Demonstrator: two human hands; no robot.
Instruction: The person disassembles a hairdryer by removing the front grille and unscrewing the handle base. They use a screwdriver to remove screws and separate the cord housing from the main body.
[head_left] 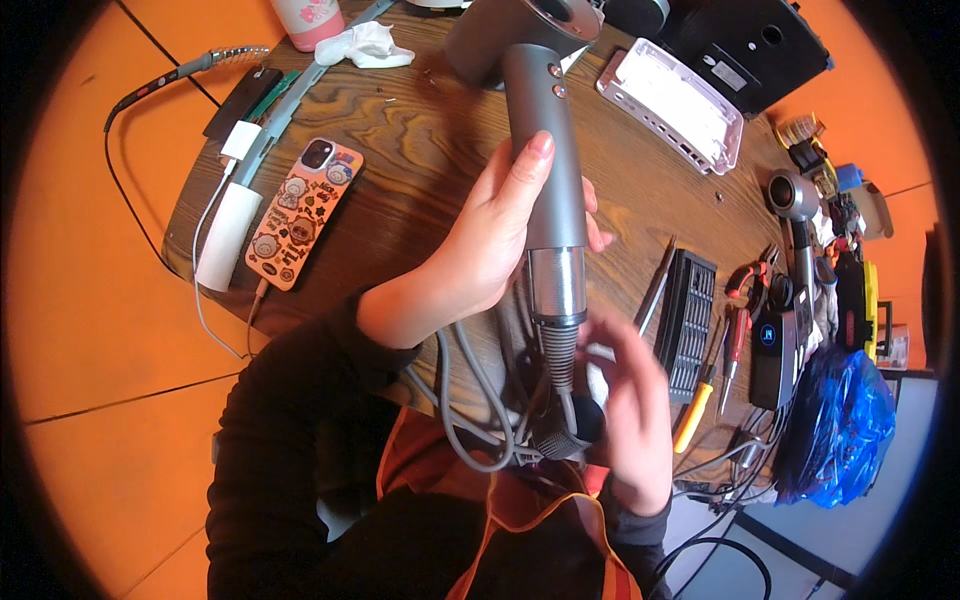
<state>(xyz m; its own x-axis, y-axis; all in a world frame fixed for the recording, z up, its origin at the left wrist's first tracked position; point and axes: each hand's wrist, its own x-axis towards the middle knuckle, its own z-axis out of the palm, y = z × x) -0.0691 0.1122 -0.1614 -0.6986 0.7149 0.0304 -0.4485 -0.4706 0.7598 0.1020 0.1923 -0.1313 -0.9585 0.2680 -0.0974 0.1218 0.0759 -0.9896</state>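
A grey hair dryer [541, 150] is held upright in my left hand [480, 228], with the thumb along the front of its handle and fingers wrapped round behind. The handle has two small buttons, a silver lower section [559, 280] and a ribbed cord sleeve [559, 350]. Its grey cord [475, 400] loops below, beside a dark fitting [560, 435] on the cord. My right hand [635, 410] is just right of the sleeve, blurred, its curved fingers apart and apparently holding nothing.
On the wooden table [400, 150] lie a phone in patterned case [300, 215], white roll [225, 245], white open housing [670, 105], dark case [745, 45], bit set [683, 330], pliers [750, 275], screwdrivers [736, 340], another dryer [790, 200] and blue plastic bag [838, 430].
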